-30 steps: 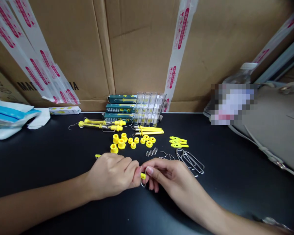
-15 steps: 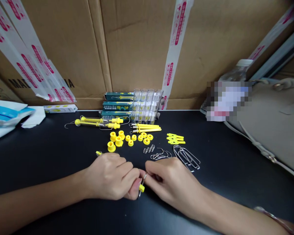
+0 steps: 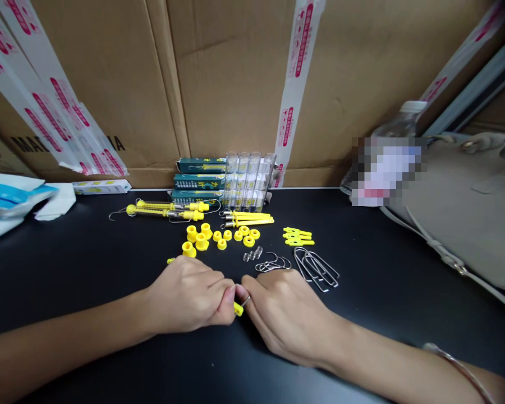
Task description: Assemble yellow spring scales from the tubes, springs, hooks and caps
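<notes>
My left hand (image 3: 193, 294) is closed, its thumb and finger pinching a small yellow plastic piece (image 3: 238, 309) whose end pokes out below the thumb. Right against it, my right hand (image 3: 288, 311) is closed with its fingertips on a thin metal wire (image 3: 246, 301); most of the wire is hidden. The two hands touch at the fingertips above the black table. Another yellow bit (image 3: 170, 260) shows behind my left hand, largely covered. Just beyond my right hand lie small wire hooks (image 3: 273, 264), large wire loops (image 3: 317, 268) and several small springs (image 3: 252, 255).
Yellow collars and rings (image 3: 201, 242), flat yellow tabs (image 3: 298, 237), yellow rods (image 3: 249, 219) and assembled spring scales (image 3: 166, 210) lie behind. Clear tubes (image 3: 244, 179) stand before green boxes (image 3: 198, 182). A bottle (image 3: 399, 123) and grey bag (image 3: 471, 207) are at right.
My fingertips have drawn together and up slightly. The yellow piece has shifted up and left, and less of the wire shows below my left thumb.
</notes>
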### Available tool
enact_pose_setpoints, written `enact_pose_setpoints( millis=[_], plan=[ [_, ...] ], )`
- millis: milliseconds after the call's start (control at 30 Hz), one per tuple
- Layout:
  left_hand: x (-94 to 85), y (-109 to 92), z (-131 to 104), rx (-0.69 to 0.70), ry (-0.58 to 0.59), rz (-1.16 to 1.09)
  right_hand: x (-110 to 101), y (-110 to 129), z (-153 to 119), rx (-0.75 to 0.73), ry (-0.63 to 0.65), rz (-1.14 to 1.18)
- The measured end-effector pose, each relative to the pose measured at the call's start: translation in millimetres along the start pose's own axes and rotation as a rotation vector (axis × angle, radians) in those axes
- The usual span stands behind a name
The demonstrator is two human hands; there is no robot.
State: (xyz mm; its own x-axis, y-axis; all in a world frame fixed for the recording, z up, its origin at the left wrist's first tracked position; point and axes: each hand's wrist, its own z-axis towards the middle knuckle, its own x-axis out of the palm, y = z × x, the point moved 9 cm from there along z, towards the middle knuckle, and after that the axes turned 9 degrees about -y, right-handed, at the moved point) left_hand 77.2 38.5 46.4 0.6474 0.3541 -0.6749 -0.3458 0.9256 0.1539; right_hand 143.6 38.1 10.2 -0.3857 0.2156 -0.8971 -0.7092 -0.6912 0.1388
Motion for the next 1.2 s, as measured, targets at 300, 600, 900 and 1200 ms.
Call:
enact_pose_setpoints(
  millis=[300, 600, 900, 1200],
  plan=[
    [10.4, 6.3, -5.1, -0.063, 0.088, -0.053, -0.2, 5.0, -1.4, 0.007, -0.080, -0.048],
    [15.0, 7.0, -9.3, -0.065, 0.108, -0.055, -3.1, 12.3, -3.1, 0.038, -0.145, -0.074],
    [16.1, 9.5, -9.4, -0.106, 0.125, -0.071, -3.7, 11.2, -2.3, 0.050, -0.146, -0.042],
    [21.7, 11.4, -6.3, -0.118, 0.173, -0.151, -3.8, 10.9, -2.8, 0.043, -0.131, 0.012]
  ],
)
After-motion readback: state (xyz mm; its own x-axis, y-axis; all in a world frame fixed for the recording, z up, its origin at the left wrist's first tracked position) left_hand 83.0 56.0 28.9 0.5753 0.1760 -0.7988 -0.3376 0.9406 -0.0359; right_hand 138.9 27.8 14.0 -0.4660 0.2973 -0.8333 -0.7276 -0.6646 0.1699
